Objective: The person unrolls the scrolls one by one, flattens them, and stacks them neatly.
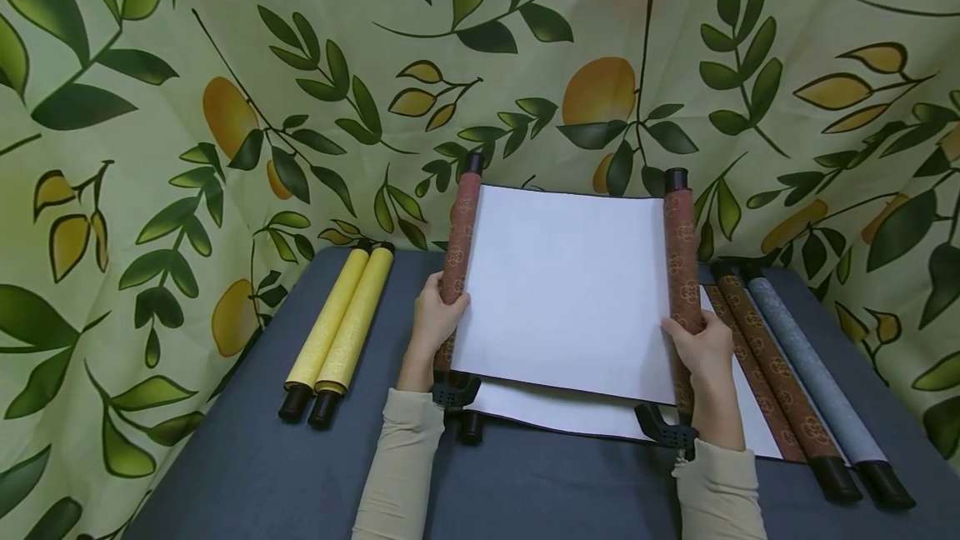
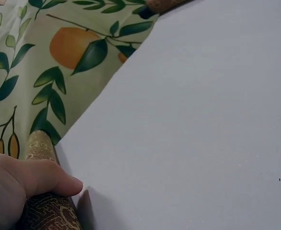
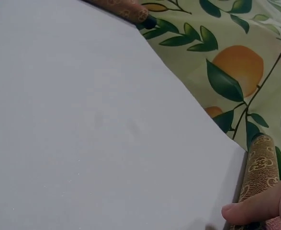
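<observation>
I hold a partly unrolled scroll up over the table, its blank white sheet (image 1: 566,290) stretched between two reddish-brown patterned rollers. My left hand (image 1: 437,317) grips the left roller (image 1: 459,236), thumb lying on the sheet's edge (image 2: 59,179). My right hand (image 1: 699,348) grips the right roller (image 1: 681,252), thumb (image 3: 248,208) at the paper's corner. Both rollers have black end caps. Under the held scroll lies another unrolled scroll (image 1: 555,411) flat on the table.
A dark grey table (image 1: 247,473) stands against a leaf-and-fruit patterned cloth (image 1: 225,107). Two yellow rolled scrolls (image 1: 341,327) lie at the left. At the right lie a brown rolled scroll (image 1: 772,373) and a grey one (image 1: 817,382).
</observation>
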{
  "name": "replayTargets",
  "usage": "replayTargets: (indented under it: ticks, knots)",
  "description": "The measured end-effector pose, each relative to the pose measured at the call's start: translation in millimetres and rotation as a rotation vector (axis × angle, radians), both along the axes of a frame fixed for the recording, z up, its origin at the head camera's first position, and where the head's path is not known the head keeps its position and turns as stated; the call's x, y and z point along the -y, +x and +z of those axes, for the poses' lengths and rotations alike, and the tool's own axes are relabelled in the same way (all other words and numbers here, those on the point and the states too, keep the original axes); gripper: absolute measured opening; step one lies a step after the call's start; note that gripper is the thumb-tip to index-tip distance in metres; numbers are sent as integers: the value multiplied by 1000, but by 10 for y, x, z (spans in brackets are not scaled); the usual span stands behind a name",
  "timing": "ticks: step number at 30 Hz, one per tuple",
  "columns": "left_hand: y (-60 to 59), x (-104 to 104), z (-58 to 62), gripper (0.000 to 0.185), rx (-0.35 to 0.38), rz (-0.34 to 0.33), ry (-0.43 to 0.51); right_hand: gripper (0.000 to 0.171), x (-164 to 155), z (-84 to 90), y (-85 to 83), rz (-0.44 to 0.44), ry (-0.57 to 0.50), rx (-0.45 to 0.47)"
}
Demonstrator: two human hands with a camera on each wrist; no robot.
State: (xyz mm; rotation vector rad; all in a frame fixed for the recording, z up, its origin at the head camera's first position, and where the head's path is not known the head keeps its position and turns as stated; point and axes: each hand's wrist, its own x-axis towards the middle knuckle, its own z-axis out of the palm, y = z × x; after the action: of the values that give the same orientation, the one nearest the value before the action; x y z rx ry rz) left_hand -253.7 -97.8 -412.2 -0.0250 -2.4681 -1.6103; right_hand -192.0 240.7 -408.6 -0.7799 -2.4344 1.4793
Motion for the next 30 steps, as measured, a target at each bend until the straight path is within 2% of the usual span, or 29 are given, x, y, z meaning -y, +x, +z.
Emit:
replayTargets:
  ticks: [5,13,17,22,30]
  knots:
    - [14,-22,40,55,42,-10,-4,63,11,-8,-4,-17,-31,-13]
    - [-6,-44,22,53,41,12,48,60,-13,-40,-22,-36,-9,-45]
    - [-27,-44,-9,55,24,34,37,72,-41,-46,-16,-49,-40,-36]
    - [-27,-30,-17,71,28,29,32,90,-65,-52,-23,-48,-75,-35]
    - [-13,-8,7,78,42,33,66,92,-67,-63,-19,-64,-92,-62]
